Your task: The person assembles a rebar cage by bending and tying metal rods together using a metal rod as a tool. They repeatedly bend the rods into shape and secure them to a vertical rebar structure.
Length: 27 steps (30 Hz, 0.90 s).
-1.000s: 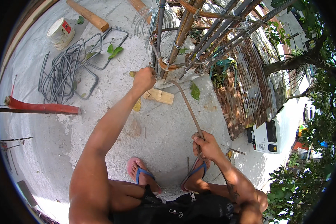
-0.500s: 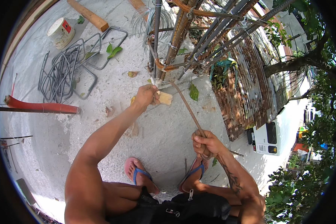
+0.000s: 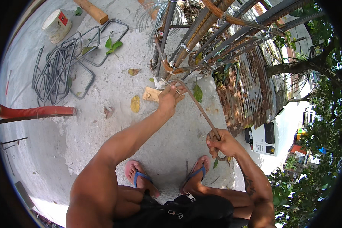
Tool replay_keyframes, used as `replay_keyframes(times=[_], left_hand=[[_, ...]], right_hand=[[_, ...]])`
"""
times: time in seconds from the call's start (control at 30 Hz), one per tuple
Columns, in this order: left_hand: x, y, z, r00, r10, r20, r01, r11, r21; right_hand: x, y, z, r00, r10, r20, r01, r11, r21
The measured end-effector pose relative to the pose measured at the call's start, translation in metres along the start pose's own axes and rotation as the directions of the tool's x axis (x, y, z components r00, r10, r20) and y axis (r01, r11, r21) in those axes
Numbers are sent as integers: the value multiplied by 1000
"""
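Note:
My right hand [image 3: 222, 142] is closed round the lower part of a long brown steel rod [image 3: 203, 112], with a curled end below the fist. The rod's curved upper end reaches the foot of a rebar cage [image 3: 171, 68], just above my left hand [image 3: 171, 98]. My left hand's fingers are stretched and apart, close to that curved end. A thin wire seems to lie by these fingers, but how it is held is too small to tell. A small wood block [image 3: 151, 94] lies on the concrete left of my left hand.
Bent rebar stirrups [image 3: 60, 72], a white bucket [image 3: 57, 26] and a timber piece [image 3: 92, 11] lie at far left. A red corrugated pipe [image 3: 38, 111] is nearer. Loose wire [image 3: 150, 17] hangs by the cage. Rusty roofing sheets [image 3: 243, 91] and a white van [image 3: 264, 138] are right.
My left hand has moved right, past the wood block, and its fingers have spread from a pinch. My right hand has shifted slightly right and up with the rod.

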<state>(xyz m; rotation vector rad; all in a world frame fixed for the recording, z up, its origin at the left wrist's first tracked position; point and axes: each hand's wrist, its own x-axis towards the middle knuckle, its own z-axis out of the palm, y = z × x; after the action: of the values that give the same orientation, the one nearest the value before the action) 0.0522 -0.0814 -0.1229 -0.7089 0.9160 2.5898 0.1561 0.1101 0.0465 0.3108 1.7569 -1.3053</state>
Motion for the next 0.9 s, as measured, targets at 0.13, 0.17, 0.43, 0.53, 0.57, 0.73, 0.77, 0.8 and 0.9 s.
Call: replay_keyframes(times=[0.13,0.17,0.43,0.53,0.57,0.73,0.77,0.8,0.9], left_hand=[[5,2,2,998,-10,62,14,998,-61],[4,4,2,997,0,81,7,995,-95],[-26,26,-10,946,-175,273,243,939,-242],[-22,26,-7,984,-95,148,87,995,58],[-19,27,-6,991,-80,107,70,993,94],[-10,36,-17,987,-154,46,139,964,227],[-8,37,-20,985,-161,55,142,958,248],[-5,41,-23,981,-187,56,165,947,277],[1,48,-32,951,-292,103,247,916,316]], right_hand=[[-1,4,6,977,-158,-140,69,865,-496],[-1,10,8,951,-276,-141,127,761,-636],[13,52,67,867,-478,-142,-77,153,-985],[17,52,63,982,-183,-36,86,613,-785],[19,53,62,991,-95,93,132,780,-612],[50,65,93,835,-377,400,-143,553,821],[56,70,107,766,-465,444,-256,412,874],[61,75,119,674,-559,483,-380,298,875],[67,82,142,642,-579,502,-519,154,841]])
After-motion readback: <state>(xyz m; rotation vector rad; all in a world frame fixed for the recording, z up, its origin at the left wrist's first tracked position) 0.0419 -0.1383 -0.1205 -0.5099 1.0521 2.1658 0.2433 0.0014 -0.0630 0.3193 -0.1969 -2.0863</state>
